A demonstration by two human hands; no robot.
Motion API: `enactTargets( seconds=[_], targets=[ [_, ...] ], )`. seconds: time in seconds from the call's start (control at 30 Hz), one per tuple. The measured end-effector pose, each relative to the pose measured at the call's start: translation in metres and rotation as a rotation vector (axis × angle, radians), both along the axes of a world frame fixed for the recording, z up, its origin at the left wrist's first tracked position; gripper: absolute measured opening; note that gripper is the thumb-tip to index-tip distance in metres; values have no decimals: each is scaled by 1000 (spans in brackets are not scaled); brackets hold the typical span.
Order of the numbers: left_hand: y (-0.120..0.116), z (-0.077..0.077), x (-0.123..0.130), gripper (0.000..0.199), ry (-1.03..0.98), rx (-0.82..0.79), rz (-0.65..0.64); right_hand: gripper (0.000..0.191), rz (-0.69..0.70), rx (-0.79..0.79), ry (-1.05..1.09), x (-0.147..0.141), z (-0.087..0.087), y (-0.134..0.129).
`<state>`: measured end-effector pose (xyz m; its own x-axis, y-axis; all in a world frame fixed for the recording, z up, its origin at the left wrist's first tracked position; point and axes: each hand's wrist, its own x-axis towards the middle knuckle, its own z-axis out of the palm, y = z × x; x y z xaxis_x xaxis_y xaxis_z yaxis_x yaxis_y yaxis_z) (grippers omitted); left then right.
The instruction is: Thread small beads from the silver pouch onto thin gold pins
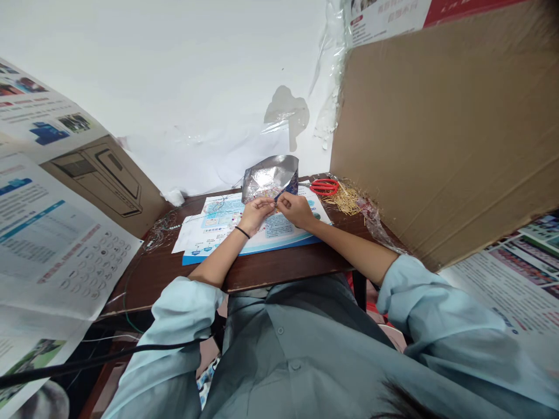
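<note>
My left hand [257,214], with a black band on its wrist, is closed in a pinch over the printed papers [218,231]. Touching or nearly touching it, my right hand [294,210] is pinched too. Whatever the fingertips hold is too small to make out. Just behind both hands a silver foil pouch [271,177] gapes open, with small colourful bits at its lower part. Tiny beads are scattered on the papers around the fingers.
Red-handled scissors [324,186] lie right of the pouch beside a heap of thin golden sticks [345,199]. Clear plastic [376,224] and tangled wire [161,233] rest on the dark table [279,266]. Cardboard panels [449,128] stand on both sides.
</note>
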<state>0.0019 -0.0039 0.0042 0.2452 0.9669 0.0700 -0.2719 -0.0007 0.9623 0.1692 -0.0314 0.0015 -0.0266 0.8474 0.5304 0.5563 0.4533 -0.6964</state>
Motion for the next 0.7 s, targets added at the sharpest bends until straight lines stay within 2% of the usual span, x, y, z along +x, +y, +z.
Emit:
enactTargets(
  seconds=[0.2,0.53,0.7],
  targets=[
    [1,-3,0,47,6,15,-14,16,0,7,-2,0,-2,2],
    [-1,1,0,47,-7,3,25,15,-17,7,-4,0,-2,2],
    [0,-1,0,45,1,4,-7,16,-3,4,-3,0,-2,1]
  ],
)
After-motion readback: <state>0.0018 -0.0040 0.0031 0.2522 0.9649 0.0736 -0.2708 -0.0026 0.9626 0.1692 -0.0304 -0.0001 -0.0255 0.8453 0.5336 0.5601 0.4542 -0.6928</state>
